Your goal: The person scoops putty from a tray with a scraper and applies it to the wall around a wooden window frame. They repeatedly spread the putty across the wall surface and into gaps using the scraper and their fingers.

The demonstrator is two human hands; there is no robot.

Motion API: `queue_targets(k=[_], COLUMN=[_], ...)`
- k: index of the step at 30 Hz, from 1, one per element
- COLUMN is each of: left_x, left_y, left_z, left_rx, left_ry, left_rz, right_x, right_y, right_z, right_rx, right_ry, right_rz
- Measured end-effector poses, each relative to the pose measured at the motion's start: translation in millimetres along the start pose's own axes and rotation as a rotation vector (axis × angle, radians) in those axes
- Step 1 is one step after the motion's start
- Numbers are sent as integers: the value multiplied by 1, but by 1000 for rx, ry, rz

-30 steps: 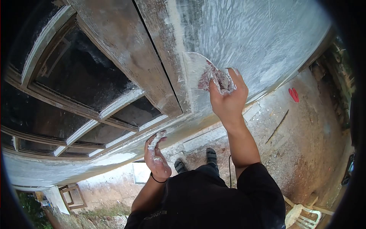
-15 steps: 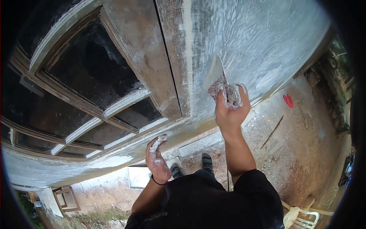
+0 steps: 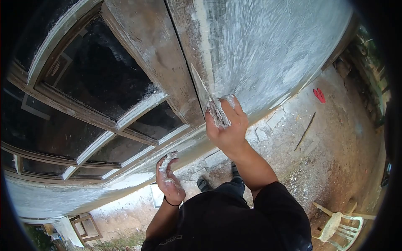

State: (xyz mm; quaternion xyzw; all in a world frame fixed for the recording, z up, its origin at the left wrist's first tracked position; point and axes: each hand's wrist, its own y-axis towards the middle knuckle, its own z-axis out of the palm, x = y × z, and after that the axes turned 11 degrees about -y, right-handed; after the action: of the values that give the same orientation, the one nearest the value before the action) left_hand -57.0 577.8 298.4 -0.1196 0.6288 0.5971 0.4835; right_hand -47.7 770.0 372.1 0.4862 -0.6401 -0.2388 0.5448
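My right hand (image 3: 229, 125) is wrapped round a putty knife (image 3: 201, 87) caked with white paste. The blade points up, its edge at the seam between the brown wooden window frame (image 3: 161, 54) and the whitish wall (image 3: 272, 46). White paste also coats the fingers of that hand. Lower left, below the window panes, my left hand (image 3: 169, 182) is raised with its fingers half curled and apart. A thick smear of white paste (image 3: 166, 161) covers its fingers; I see no tool in it.
The dusty ground below has red slippers (image 3: 319, 95), a thin stick (image 3: 305, 131) and a pale chair (image 3: 341, 228) to the right. A wooden frame (image 3: 87, 228) stands at lower left. My sandalled feet (image 3: 204, 184) are close to the wall's base.
My right hand has moved left with the putty knife, from the open wall to the edge of the window frame, and the blade has turned edge-on. My left hand stays nearly in place.
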Motion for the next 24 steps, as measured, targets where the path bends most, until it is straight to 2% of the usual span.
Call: queue_targets(k=[3, 4, 12, 19, 23, 24], left_x=[0, 2, 14, 22, 24, 25], left_y=[3, 4, 7, 10, 13, 11], left_z=[6, 8, 44, 62, 60, 58], left_rx=[-2, -8, -6, -19, 75, 74], left_ry=[19, 23, 7, -11, -21, -30], left_rz=[0, 2, 24, 16, 24, 9], right_x=[-22, -27, -78, -93, -86, -80], right_y=[8, 14, 27, 21, 8, 3], right_z=[-6, -10, -9, -26, -37, -34], right_rx=[19, 2, -63, -37, -13, -67], right_ry=[50, 76, 11, -4, 8, -46], right_rz=[80, 164, 100, 136, 150, 70])
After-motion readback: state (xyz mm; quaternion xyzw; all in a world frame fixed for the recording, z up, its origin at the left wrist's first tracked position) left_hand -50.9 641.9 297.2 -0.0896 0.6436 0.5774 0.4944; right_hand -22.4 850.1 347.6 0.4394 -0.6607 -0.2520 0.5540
